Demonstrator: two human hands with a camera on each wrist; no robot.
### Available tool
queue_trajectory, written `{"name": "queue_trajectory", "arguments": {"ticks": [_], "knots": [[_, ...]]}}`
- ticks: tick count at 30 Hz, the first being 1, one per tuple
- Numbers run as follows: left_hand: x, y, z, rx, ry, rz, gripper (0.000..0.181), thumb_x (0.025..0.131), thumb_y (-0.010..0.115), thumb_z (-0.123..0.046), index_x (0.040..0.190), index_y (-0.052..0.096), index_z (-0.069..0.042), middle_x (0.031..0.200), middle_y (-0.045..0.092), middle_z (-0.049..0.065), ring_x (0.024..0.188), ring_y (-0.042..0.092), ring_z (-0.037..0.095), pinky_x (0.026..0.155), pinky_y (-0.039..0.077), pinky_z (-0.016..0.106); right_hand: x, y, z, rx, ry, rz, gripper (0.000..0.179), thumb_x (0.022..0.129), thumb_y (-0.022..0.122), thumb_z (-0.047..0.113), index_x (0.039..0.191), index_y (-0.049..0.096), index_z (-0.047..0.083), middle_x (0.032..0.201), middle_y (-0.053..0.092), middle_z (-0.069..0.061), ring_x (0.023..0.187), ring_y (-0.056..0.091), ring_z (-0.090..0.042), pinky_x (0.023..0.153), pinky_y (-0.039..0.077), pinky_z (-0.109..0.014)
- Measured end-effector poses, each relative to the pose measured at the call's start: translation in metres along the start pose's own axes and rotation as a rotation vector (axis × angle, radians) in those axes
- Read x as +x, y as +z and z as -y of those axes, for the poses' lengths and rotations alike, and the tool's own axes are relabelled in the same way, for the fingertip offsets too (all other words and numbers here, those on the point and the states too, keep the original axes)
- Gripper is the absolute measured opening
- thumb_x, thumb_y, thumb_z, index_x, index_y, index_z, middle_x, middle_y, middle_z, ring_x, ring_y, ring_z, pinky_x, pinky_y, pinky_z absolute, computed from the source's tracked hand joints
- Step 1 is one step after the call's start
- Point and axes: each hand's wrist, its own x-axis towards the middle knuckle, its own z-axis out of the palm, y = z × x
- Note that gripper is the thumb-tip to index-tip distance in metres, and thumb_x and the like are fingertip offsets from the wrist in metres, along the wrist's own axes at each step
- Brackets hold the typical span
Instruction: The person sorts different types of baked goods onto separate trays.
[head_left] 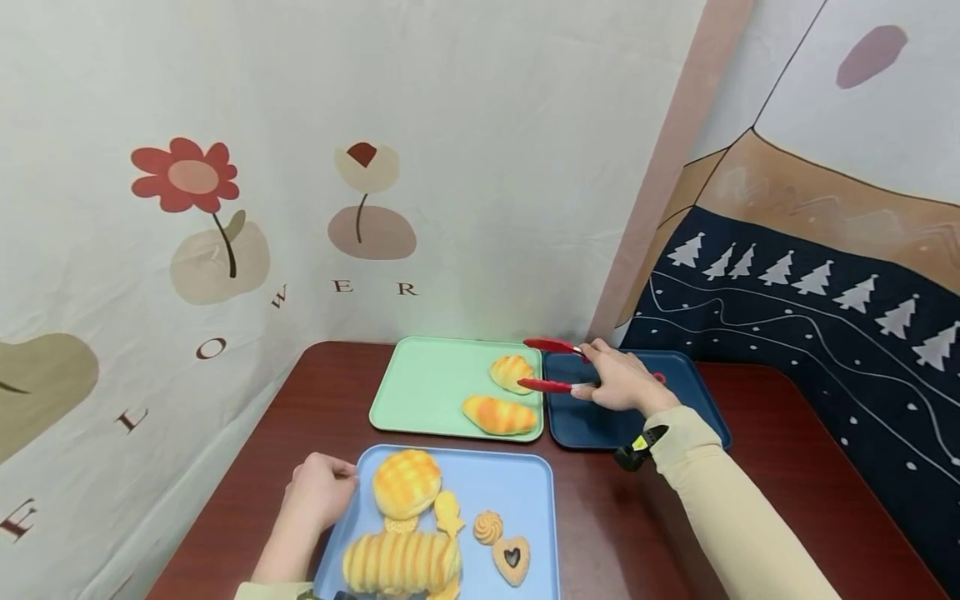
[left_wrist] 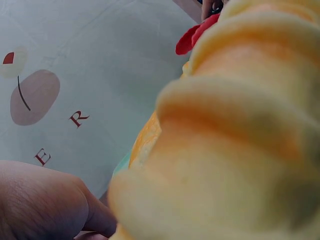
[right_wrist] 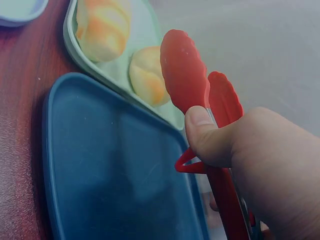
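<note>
My right hand [head_left: 618, 377] grips a pair of red-tipped tongs [right_wrist: 184, 72], thumb along one arm. The tongs' tips stand apart with nothing between them, over the right side of the mint green tray [head_left: 420, 375]. Near them on that tray lie a small striped bun [head_left: 512, 372] and a longer bread roll [head_left: 498, 415]. At the left rim of the light blue tray [head_left: 517, 475], my left hand [head_left: 318, 492] pinches the edge with curled fingers. On this tray are a round bun [head_left: 407, 483] and a ridged loaf [head_left: 402, 562], which fills much of the left wrist view.
A navy tray [right_wrist: 115, 165] lies under my right hand, right of the green one. The blue tray also holds a swirl cookie [head_left: 488, 527], a heart cookie [head_left: 512, 559] and a fish-shaped biscuit [head_left: 447, 512]. Printed cloth [head_left: 480, 167] hangs behind the dark red table [head_left: 292, 417].
</note>
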Motion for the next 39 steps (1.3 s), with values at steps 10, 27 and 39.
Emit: {"name": "queue_trajectory", "arguments": {"ticks": [10,27,39], "knots": [[0.000,-0.001,-0.001,0.006,0.012,-0.005,0.018,0.093,0.071,-0.013,0.103,0.084,-0.005,0.102,0.078,0.013,0.100,0.071,0.040,0.082,0.052,0.059,-0.020,-0.010,0.015,-0.028,-0.073,-0.040,0.096,0.091,0.078,0.057,0.160,0.043,0.002,0.133,0.056,-0.013,0.105,0.058,-0.025,0.092,0.051,-0.052],[0.001,0.000,-0.001,0.012,0.024,-0.015,0.019,0.092,0.070,-0.013,0.102,0.084,-0.005,0.102,0.079,0.014,0.105,0.069,0.044,0.085,0.051,0.061,-0.048,-0.006,0.058,-0.054,-0.202,-0.077,0.096,0.086,0.075,0.070,0.155,0.051,0.009,0.133,0.057,-0.003,0.100,0.063,-0.019,0.079,0.053,-0.041],[0.002,0.002,0.002,0.008,0.022,-0.017,0.019,0.092,0.070,-0.013,0.103,0.084,-0.004,0.103,0.078,0.015,0.104,0.069,0.044,0.084,0.051,0.061,-0.056,0.005,0.091,-0.042,-0.327,-0.078,0.094,0.082,0.079,0.070,0.149,0.060,0.008,0.128,0.056,0.002,0.077,0.057,-0.011,0.061,0.048,-0.028]]}}
